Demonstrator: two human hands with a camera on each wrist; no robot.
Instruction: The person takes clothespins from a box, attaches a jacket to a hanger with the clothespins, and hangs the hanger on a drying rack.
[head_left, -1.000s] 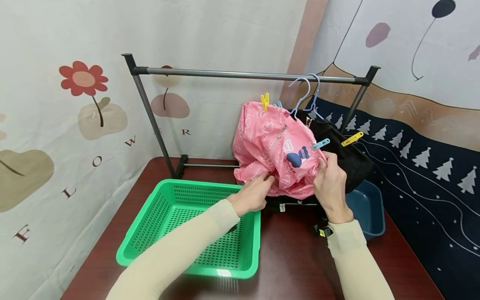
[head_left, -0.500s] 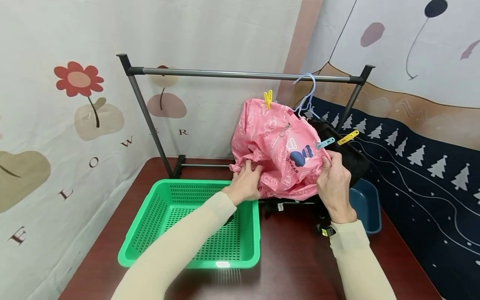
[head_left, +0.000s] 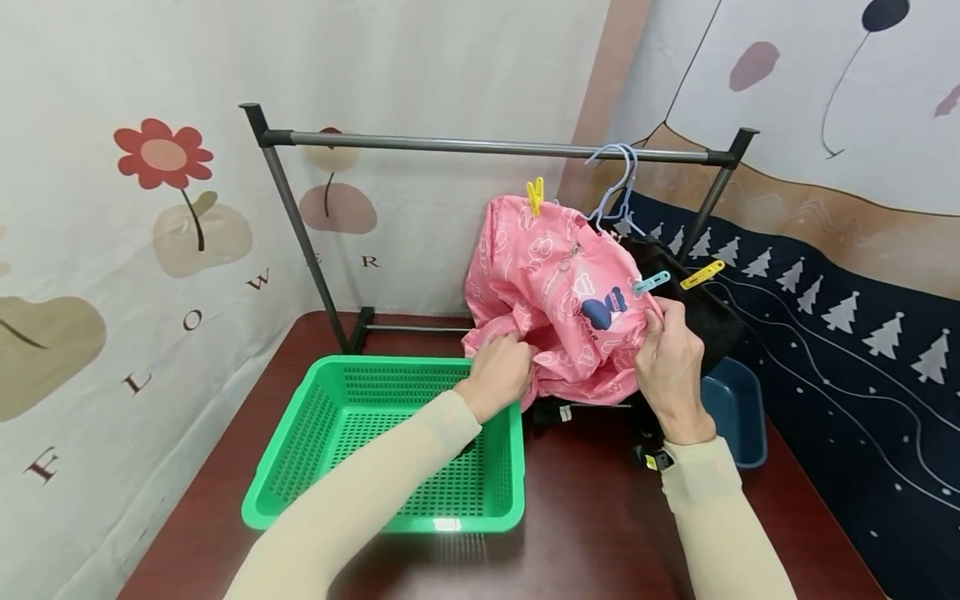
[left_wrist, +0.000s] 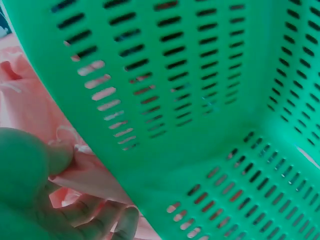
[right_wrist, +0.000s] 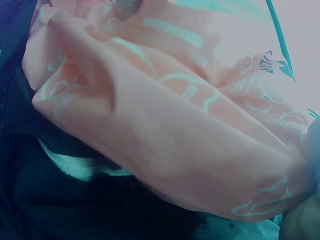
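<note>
A pink jacket [head_left: 558, 267] with white outlines, a zipper and a blue bear print hangs askew from the rack at centre right. My left hand [head_left: 498, 371] grips its lower left edge, beside the green basket's rim; in the left wrist view, fabric lies between the thumb [left_wrist: 61, 156] and the fingers. At the jacket's right edge my right hand [head_left: 670, 367] pinches the cloth just under a light blue clothespin [head_left: 651, 283]. A yellow clothespin [head_left: 535, 197] sits on the jacket's top left. Pink cloth [right_wrist: 165, 120] fills most of the right wrist view.
Light blue hangers [head_left: 628, 179] hook over the rack's grey bar [head_left: 450, 145]. Behind the jacket hangs a black garment [head_left: 708, 321] with a yellow clothespin [head_left: 702, 275]. The green basket [head_left: 258, 492] stands front left, a dark blue bin [head_left: 738, 408] at right.
My left hand has shifted left along the jacket's lower edge, spread its fingers, then closed on the cloth. The right hand keeps its pinch, and the jacket's right side has moved slightly right.
</note>
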